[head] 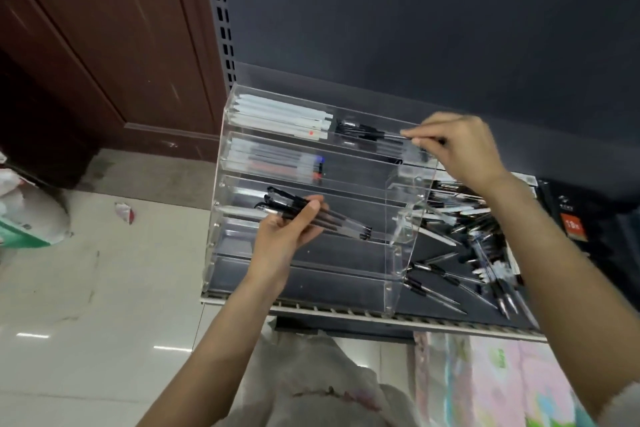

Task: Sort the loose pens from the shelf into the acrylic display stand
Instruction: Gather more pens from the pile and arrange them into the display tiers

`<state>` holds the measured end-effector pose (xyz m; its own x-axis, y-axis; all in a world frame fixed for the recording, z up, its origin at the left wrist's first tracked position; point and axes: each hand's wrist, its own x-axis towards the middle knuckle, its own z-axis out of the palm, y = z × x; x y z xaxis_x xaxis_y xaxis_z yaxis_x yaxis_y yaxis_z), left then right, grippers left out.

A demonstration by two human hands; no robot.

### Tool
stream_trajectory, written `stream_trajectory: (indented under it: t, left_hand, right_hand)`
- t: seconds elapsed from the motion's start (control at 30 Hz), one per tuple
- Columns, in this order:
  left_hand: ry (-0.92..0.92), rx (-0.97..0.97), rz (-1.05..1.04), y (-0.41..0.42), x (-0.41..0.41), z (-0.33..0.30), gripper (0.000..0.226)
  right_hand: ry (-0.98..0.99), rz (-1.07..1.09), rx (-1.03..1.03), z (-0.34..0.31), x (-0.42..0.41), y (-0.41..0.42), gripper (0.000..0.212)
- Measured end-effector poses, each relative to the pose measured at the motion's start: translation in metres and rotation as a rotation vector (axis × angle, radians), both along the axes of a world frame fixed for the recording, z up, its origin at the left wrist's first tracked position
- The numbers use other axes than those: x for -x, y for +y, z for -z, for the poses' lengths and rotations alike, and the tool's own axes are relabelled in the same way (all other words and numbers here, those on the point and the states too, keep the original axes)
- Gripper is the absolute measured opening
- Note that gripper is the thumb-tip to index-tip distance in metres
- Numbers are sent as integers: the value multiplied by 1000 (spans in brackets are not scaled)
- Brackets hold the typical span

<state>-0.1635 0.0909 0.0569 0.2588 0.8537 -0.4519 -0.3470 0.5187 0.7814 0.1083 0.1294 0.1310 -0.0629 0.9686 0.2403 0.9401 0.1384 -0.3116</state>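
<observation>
Your left hand (290,230) grips a bundle of black pens (313,217) in curled fingers, tips pointing right, in front of the stand's middle tiers. Your right hand (460,146) is up at the top tier, thumb and fingers pinching one pen (405,137) at its right end, the pen lying roughly level over the top-right compartment. Hands well apart. Stand (410,218): clear acrylic, stepped tiers, sitting at the left end of the shelf (346,313). Top-left compartment holds white pens (280,113); top-right holds a few black ones (356,130). Second tier, left: clear-barrelled pens (273,163). Lower tiers look bare apart from what your left hand covers. Loose pens (478,253) lie in a jumbled heap on the shelf just right of the stand, mostly black and clear, pointing every way. Beyond the shelf's left end: pale tiled floor (104,288) and a brown wooden door (104,28).
</observation>
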Motion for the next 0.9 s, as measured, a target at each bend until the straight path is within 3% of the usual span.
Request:
stream_trajectory:
  t: [0.33,0.53,0.77,0.9]
  left_hand:
    - [19,1,-18,11,-13,-5,17]
    - [9,9,-11,15,-19,-7,18]
    - [0,8,10,18,-27,-10,17]
    - [17,11,0,18,-31,-12,12]
  right_hand:
    - [-187,-48,73,1,0,12,18]
    - [-56,40,6,5,0,17,14]
    - [-340,67,30,9,10,27,8]
    - [-255,63,-140,-1,22,9,8]
